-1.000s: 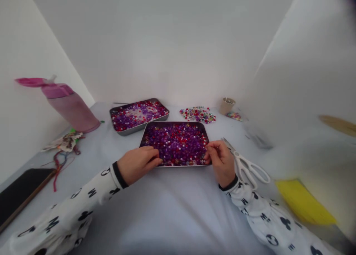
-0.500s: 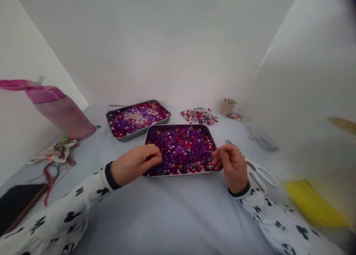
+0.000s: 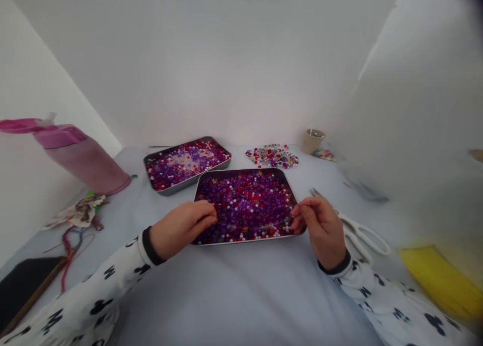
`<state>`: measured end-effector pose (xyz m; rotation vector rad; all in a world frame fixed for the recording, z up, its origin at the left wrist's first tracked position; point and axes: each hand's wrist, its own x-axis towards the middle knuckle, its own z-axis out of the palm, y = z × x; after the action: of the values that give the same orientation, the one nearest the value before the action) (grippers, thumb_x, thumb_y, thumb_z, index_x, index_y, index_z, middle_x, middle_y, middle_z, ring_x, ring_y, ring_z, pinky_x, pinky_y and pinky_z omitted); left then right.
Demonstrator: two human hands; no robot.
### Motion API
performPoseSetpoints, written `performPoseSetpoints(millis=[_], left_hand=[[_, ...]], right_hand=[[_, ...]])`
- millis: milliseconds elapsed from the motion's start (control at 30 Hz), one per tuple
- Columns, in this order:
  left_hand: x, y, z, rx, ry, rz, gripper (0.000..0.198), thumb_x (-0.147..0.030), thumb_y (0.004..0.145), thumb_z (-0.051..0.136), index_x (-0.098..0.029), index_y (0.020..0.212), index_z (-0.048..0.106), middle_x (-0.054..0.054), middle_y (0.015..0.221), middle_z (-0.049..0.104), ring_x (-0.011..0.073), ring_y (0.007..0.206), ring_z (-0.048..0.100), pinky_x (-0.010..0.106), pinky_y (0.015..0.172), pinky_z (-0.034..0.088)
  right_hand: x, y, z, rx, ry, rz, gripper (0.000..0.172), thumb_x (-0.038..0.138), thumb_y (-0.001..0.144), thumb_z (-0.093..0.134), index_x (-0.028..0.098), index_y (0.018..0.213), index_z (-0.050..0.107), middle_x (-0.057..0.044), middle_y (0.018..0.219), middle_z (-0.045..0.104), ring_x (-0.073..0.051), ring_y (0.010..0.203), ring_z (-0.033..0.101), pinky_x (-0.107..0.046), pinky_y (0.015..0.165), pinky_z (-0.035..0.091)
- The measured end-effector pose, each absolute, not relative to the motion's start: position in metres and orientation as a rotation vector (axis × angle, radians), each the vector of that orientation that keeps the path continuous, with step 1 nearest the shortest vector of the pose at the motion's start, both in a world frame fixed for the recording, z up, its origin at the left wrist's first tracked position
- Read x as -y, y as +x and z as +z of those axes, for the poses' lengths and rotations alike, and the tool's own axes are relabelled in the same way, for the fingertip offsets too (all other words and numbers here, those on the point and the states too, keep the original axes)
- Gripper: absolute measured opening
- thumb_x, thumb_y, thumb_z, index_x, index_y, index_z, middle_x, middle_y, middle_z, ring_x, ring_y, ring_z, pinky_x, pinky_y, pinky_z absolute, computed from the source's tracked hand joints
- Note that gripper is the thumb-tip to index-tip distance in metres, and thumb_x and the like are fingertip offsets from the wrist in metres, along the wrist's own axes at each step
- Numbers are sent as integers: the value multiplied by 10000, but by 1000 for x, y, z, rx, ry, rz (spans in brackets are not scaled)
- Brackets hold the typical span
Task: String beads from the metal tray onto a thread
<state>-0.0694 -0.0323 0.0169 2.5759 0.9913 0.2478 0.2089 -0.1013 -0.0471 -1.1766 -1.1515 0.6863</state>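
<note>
The left hand (image 3: pixel 181 228) and right hand (image 3: pixel 320 228) had curled fingers at the beads (image 3: pixel 245 205) in the front metal tray (image 3: pixel 249 242). I could not tell if they held any. A bump could spill beads.

Bright, diffuse light throughout. Only faint shadow along near edge of metal tray (image 3: pixel 249 241). Strong wide-angle bend twd edges, white side wall (image 3: pixel 415 109) leaning. R side soft: yellow sheet (image 3: pixel 441 283) blurred. Dark smudge top R corner.
</note>
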Motion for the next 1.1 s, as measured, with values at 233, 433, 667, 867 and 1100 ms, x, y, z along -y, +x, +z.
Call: performPoseSetpoints(millis=[233,433,667,867,1100], left_hand=[[28,-71,13,-989,2610,208,303,-317,901,328,-169,749,545,7,730,555,121,663,484,232,632,336],[31,-70,12,-969,2672,150,252,-308,889,387,-180,765,566,-3,751,581,122,689,508,244,680,333],[32,-63,21,-1010,2729,65,189,-264,867,428,-182,798,583,10,790,582,130,726,526,237,681,359],[24,-36,52,-999,2819,49,254,-227,889,343,-181,894,593,35,876,588,146,799,542,252,743,385],[-16,17,28,-989,2845,68,178,-256,830,431,-198,872,594,34,901,593,162,813,561,255,713,393]], right_hand=[[101,209,-45,1161,-1178,698,143,341,857,486,198,856,503,7,691,609,-87,471,556,-213,417,472],[102,209,-46,1189,-1195,692,145,340,859,484,197,863,509,11,673,602,-87,473,556,-211,427,472],[102,207,-46,1238,-1214,692,148,321,874,465,189,916,517,1,713,600,-86,496,562,-214,444,469],[104,207,-45,1292,-1228,652,123,292,877,458,193,913,522,2,724,597,-84,503,563,-215,453,466],[104,210,-46,1335,-1260,620,107,253,872,459,200,939,523,2,730,602,-91,518,573,-226,474,476]])
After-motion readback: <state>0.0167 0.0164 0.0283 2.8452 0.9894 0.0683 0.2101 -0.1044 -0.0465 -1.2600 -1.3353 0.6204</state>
